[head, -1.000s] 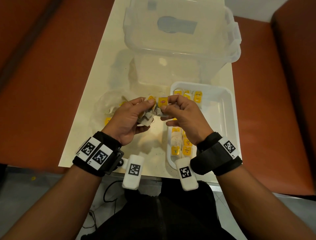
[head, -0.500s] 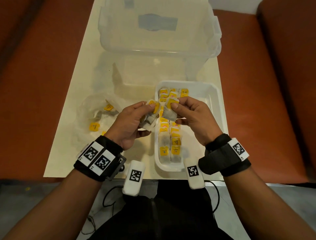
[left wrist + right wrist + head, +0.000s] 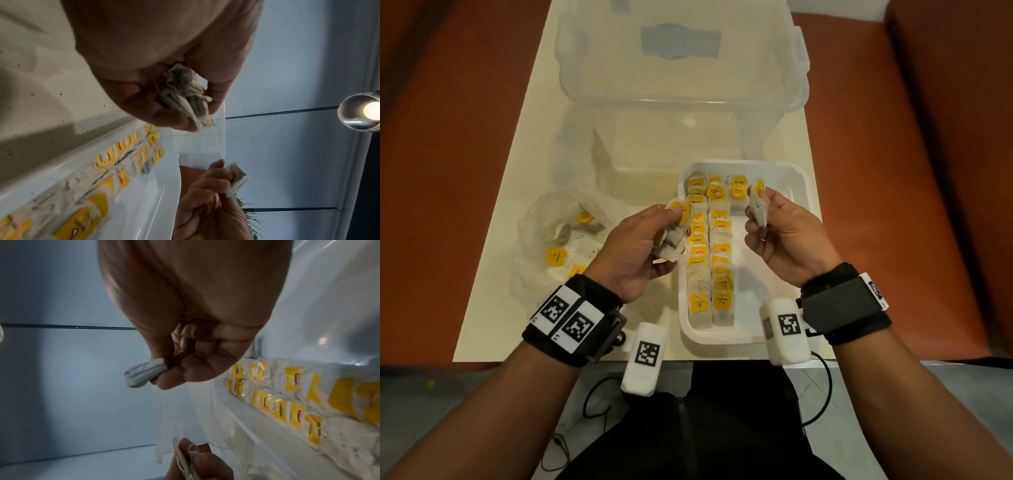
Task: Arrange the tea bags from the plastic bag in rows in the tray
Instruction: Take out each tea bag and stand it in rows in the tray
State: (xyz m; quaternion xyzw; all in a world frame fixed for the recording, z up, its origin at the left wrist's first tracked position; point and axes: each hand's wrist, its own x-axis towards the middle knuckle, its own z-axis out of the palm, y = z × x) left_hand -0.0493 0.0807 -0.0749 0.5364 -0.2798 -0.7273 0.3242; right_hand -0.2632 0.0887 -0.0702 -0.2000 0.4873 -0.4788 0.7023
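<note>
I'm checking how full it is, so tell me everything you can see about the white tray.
The tray is a white, shallow, glossy rectangle with rounded corners and a raised rim; it looks plastic. It sits flat on the cream table, near the front edge, below the clear bin. Two rows of tea bags with yellow tags fill its left side, and a third has begun at the far end. Its right side is bare. Neither hand touches it.

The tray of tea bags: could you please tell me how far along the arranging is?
Partly done. The tray holds two near-full rows of tea bags on its left side, and a third is started at the far end. In hand: the left hand grips a small bunch, the right hand pinches one. Left: a few remain in the plastic bag, and the tray's right side is bare.
</note>
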